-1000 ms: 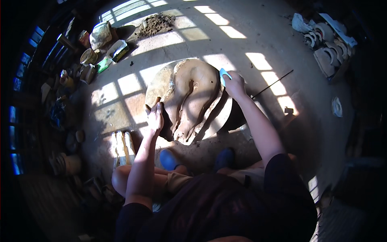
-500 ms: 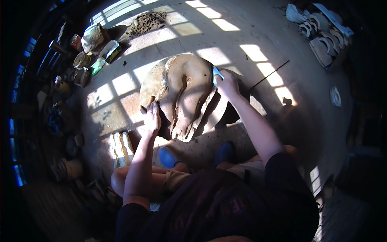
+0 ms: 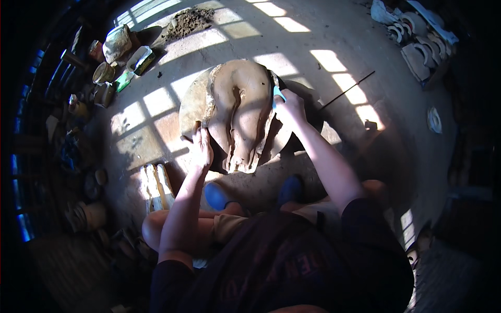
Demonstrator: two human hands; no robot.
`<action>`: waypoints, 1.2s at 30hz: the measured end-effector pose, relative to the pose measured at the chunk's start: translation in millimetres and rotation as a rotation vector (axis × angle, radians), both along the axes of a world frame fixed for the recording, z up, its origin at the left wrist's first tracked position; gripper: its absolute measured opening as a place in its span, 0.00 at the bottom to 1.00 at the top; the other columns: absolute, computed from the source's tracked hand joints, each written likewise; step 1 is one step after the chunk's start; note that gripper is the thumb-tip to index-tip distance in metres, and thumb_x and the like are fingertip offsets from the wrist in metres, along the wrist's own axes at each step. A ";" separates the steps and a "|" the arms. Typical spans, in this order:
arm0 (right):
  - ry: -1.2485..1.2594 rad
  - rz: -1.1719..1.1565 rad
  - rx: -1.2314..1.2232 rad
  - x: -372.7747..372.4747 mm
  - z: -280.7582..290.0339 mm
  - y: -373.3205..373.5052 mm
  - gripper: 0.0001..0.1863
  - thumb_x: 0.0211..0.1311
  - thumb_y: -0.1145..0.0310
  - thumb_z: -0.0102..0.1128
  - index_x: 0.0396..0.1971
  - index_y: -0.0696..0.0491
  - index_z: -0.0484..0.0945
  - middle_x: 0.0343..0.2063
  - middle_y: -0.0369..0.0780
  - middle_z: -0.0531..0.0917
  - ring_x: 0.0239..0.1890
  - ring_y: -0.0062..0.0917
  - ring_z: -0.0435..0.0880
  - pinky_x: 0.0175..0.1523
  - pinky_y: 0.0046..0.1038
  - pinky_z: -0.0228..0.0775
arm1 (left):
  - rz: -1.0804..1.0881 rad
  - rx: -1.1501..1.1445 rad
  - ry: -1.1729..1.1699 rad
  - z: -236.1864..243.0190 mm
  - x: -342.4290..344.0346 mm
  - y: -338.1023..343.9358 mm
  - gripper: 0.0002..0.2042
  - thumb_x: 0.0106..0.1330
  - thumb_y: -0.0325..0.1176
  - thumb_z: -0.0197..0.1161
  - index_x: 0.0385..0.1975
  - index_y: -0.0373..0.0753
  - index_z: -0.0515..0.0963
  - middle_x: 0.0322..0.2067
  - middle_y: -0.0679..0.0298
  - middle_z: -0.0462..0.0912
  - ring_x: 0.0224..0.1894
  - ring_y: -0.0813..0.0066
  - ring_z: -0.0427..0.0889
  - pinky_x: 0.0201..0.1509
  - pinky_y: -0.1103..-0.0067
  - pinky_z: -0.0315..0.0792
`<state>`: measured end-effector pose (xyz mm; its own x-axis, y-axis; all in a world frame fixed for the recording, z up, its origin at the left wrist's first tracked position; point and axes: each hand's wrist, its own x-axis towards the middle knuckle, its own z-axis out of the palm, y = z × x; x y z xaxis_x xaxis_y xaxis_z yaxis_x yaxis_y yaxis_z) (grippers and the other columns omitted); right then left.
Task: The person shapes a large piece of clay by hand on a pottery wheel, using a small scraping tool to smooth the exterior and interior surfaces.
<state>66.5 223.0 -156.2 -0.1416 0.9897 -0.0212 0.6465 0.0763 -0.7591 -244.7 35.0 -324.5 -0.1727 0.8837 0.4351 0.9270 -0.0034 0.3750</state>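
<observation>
A large tan clay form [image 3: 250, 99], rounded at the far end with a deep groove down its middle, lies on a round pale disc [image 3: 194, 107] in front of my feet. My right hand [image 3: 291, 109] is closed around a small light-blue tool [image 3: 277, 94], perhaps a scraper, held against the form's right edge. Its exact kind is partly hidden by my fingers. At the lower left edge of the form, my left hand [image 3: 201, 150] rests with fingers stretched out, and I make out nothing held in it.
Pale elongated pieces [image 3: 156, 185] lie by my left knee. Containers and a bag [image 3: 118, 44] stand far left, near a heap of dark soil [image 3: 189, 24]. A thin rod [image 3: 347, 90] lies to the right. Curved pieces [image 3: 428, 55] are stacked far right.
My right hand with the blue tool has shifted slightly nearer along the form's right edge. The left hand's fingers have straightened. The whole form appears slightly higher in the view.
</observation>
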 end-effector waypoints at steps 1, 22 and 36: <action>0.050 0.001 -0.053 6.6 -1.3 3.5 0.13 0.72 0.62 0.64 0.42 0.59 0.83 0.27 0.46 0.86 0.26 0.30 0.88 0.34 0.36 0.80 | 0.010 -0.024 0.002 -1.6 6.2 2.3 0.22 0.76 0.19 0.46 0.70 0.35 0.68 0.71 0.41 0.69 0.69 0.44 0.74 0.73 0.23 0.38; 0.092 0.021 -0.030 1.3 -7.0 -38.3 0.16 0.69 0.61 0.61 0.30 0.60 0.79 0.27 0.52 0.84 0.29 0.38 0.88 0.36 0.40 0.78 | 0.136 0.218 0.182 30.6 56.7 -12.3 0.20 0.75 0.21 0.54 0.66 0.36 0.75 0.70 0.45 0.73 0.75 0.51 0.71 0.70 0.24 0.42; 0.113 0.110 0.223 15.4 -13.0 -74.9 0.07 0.70 0.68 0.63 0.37 0.56 0.82 0.23 0.46 0.82 0.25 0.29 0.85 0.34 0.34 0.77 | 0.202 0.128 0.154 41.2 74.3 -12.1 0.18 0.76 0.25 0.54 0.63 0.33 0.76 0.69 0.44 0.75 0.72 0.49 0.74 0.70 0.28 0.53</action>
<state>81.9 148.1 -169.2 -0.2373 0.9467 0.2179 0.5371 0.3148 -0.7826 -170.4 22.9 -283.3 -0.2632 0.7741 0.5758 0.9597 0.1490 0.2383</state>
